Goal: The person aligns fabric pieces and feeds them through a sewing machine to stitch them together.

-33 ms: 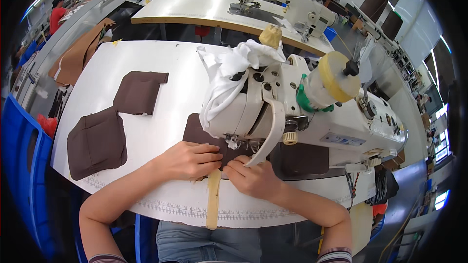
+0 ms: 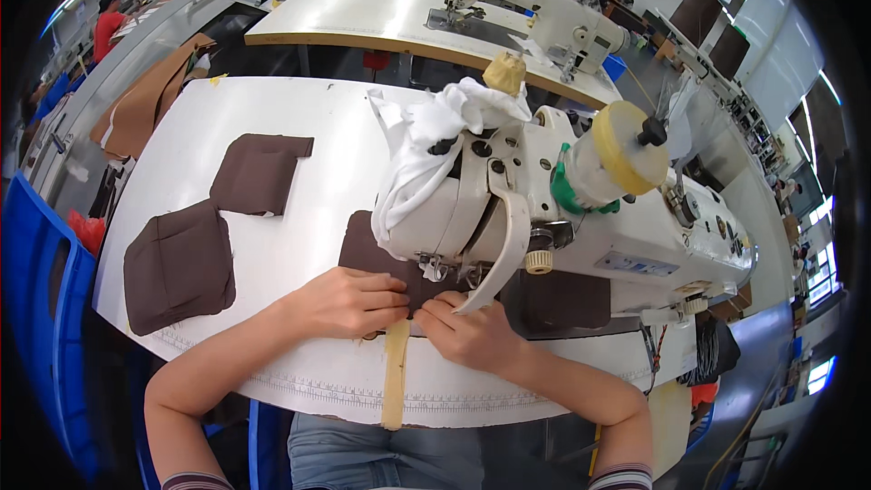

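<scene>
Tape (image 2: pixel 396 379) meets the table's (image 2: pixel 336 172) front edge. Beyond, left hand (image 2: pixel 349 302) and right hand (image 2: pixel 467 336), fingers curled, touch brown fabric (image 2: pixel 365 240), probably steadying it beneath the sewing machine (image 2: pixel 581 236); whether they pinch, I cannot tell. Folded panel (image 2: pixel 179 272) by the left edge, presumably set aside.

No wording legible. Bodyward of the grip: printed ruler scale (image 2: pixel 327 388) on white tabletop (image 2: pixel 308 109), figures too small. Right of grip, farther out: blue-marked label (image 2: pixel 637 263) on sewing machine (image 2: pixel 590 234), blurred.
</scene>
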The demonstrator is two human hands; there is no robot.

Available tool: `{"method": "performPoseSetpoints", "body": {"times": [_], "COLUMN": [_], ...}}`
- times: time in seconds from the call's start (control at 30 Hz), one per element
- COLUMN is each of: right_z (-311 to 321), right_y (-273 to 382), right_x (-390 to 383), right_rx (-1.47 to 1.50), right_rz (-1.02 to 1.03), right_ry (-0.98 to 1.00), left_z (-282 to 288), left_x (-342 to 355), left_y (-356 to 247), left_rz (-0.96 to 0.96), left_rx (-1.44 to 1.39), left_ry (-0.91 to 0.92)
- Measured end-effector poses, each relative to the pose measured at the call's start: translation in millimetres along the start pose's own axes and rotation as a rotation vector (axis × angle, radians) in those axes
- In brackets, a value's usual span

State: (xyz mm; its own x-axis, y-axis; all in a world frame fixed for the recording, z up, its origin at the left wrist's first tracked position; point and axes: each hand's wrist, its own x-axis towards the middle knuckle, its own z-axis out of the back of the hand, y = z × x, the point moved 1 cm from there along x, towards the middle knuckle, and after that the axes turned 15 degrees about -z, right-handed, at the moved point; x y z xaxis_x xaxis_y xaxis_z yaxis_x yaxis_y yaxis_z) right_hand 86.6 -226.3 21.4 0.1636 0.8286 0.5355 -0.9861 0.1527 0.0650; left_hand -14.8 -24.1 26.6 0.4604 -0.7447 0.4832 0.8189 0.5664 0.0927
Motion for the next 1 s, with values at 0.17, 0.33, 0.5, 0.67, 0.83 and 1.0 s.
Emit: {"method": "performPoseSetpoints", "body": {"times": [0.17,0.33,0.5,0.67,0.83,1.0], "right_z": [-6,-17,-2,10,12,47], "right_y": [-6,-18,-16,-7,0,4], "right_x": [2,4,13,19,8,-14], "right_rx": [-0.025,-0.057,-0.33,-0.451,-0.405,-0.072], "right_rz": [-0.026,-0.028,-0.028,-0.007,-0.014,-0.119], "right_ry": [-0.038,-0.128,-0.086,-0.004,0.048,0.102], "left_z": [1,-1,7,5,0,-5], "left_x": [1,0,7,3,-2,-1], "left_y": [7,18,24,26,26,29], "left_rz": [0.008,0.04,0.098,0.155,0.207,0.295], "left_rx": [-0.062,-0.041,-0.003,0.007,-0.003,-0.003], "left_ry": [-0.043,-0.032,-0.089,-0.091,-0.114,-0.052]}}
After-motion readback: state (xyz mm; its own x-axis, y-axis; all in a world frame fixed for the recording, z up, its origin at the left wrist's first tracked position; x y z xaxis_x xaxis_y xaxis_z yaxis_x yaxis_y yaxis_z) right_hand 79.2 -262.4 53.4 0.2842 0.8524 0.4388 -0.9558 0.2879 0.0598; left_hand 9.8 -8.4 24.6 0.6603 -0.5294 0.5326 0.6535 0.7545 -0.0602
